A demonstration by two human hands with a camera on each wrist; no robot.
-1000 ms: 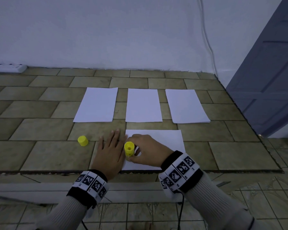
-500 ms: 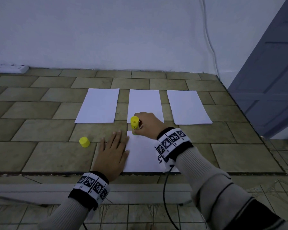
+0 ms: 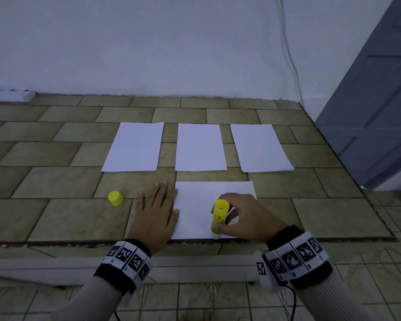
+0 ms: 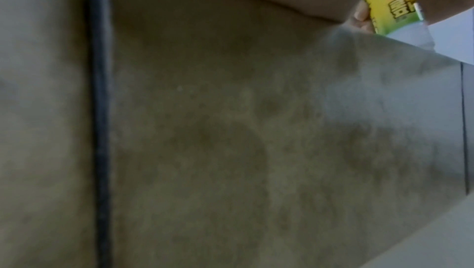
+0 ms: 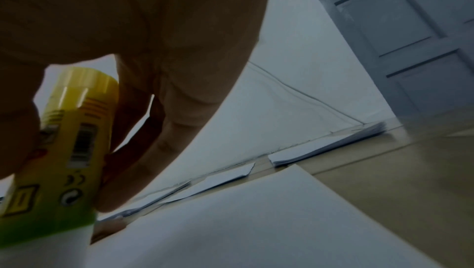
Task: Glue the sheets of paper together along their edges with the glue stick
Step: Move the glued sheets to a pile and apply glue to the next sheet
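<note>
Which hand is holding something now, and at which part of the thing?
The right hand grips the glue stick around its lower body. The left hand holds nothing; it lies flat.

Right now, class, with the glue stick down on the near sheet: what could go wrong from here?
1. The left hand presses only the near sheet's left edge, so the right side may drag or wrinkle under the glue stick.
2. The stick's tip sits at the near edge; glue may smear onto the tiled surface.
</note>
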